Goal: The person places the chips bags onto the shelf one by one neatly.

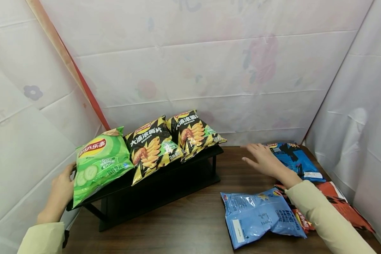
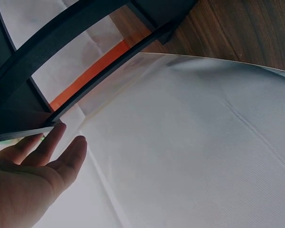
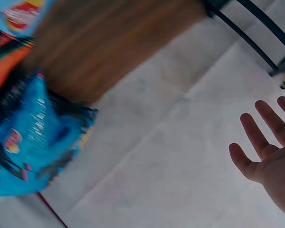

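A green bag of potato chips (image 1: 102, 164) lies at the left end of a black shelf (image 1: 160, 195), its cucumber picture facing up. My left hand (image 1: 61, 188) is at that bag's left edge; in the left wrist view the left hand's fingers (image 2: 73, 156) are loosely extended beside the shelf's end. Part of this hand is hidden behind the bag. To the right on the shelf lie two black-and-yellow chip bags (image 1: 153, 146). My right hand (image 1: 266, 160), fingers spread, is held over the table near a dark blue chip bag (image 1: 293, 158), holding nothing.
A light blue chip bag (image 1: 258, 215) lies back side up on the brown wooden table (image 1: 177, 229). Red chip bags (image 1: 347, 204) lie at the table's right edge, partly under my right sleeve (image 1: 320, 211). White cloth walls (image 1: 209, 77) enclose the back and sides.
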### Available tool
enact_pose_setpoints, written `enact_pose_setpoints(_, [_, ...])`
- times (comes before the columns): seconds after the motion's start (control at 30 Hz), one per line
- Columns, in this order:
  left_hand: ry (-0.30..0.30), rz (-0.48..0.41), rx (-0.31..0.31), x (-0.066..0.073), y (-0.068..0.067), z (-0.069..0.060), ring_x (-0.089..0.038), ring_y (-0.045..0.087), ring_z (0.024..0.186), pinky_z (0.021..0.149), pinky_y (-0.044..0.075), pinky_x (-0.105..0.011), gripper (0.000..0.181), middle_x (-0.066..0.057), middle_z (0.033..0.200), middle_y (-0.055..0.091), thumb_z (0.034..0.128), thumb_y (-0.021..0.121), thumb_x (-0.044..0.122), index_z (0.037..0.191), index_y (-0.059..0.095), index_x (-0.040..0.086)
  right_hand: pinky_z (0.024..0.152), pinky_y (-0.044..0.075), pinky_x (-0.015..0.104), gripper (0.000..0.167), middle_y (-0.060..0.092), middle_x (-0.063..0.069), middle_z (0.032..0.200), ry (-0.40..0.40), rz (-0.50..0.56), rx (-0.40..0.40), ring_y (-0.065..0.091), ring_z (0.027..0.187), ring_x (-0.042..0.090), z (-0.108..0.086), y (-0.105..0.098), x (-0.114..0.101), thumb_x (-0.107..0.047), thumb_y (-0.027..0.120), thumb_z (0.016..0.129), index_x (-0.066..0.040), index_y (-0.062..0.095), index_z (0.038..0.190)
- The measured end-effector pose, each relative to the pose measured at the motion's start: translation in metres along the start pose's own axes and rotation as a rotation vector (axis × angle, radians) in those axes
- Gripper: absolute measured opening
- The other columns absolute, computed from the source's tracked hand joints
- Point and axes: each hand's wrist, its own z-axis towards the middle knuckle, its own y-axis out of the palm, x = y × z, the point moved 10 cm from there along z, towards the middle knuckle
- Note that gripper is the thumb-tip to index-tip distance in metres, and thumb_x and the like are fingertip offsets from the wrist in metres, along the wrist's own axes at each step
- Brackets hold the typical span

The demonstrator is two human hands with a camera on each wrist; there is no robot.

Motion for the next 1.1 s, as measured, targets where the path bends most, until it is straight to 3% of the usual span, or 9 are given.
enact_pose_setpoints(0.3, [-0.019,-0.013,-0.019,-0.002,0.003,0.0,-0.057,0.033,0.113,0.084,0.032,-0.067,0.066,-0.038,0.13,0.037,0.0961,0.036,0.04,0.142,0.021,-0.006,0.092,0.036,0.059,0.046,0.055,0.012,0.126,0.006,0.037,-0.112,0.049,0.115,0.035,-0.024,0.048,0.008,-0.036,0.057,0.089,-0.009,0.053,0.126])
enact_pose_setpoints(0.67, [-0.026,-0.021,-0.024,-0.005,0.004,0.0,-0.057,0.033,0.114,0.083,0.032,-0.066,0.067,-0.038,0.131,0.037,0.096,0.036,0.04,0.142,0.02,-0.005,0.093,0.033,0.065,0.051,0.057,0.012,0.123,0.048,0.143,-0.356,0.05,0.112,0.034,-0.049,0.101,0.009,-0.041,0.057,0.087,-0.007,0.054,0.124])
enact_pose_setpoints(1.1, [-0.028,-0.027,-0.034,-0.005,0.006,-0.001,-0.057,0.033,0.114,0.083,0.032,-0.067,0.068,-0.039,0.132,0.035,0.096,0.036,0.04,0.143,0.018,-0.005,0.09,0.038,0.061,0.049,0.059,0.01,0.115,0.012,0.207,-0.467,0.052,0.106,0.032,-0.062,0.126,-0.005,-0.043,0.058,0.086,-0.006,0.059,0.117])
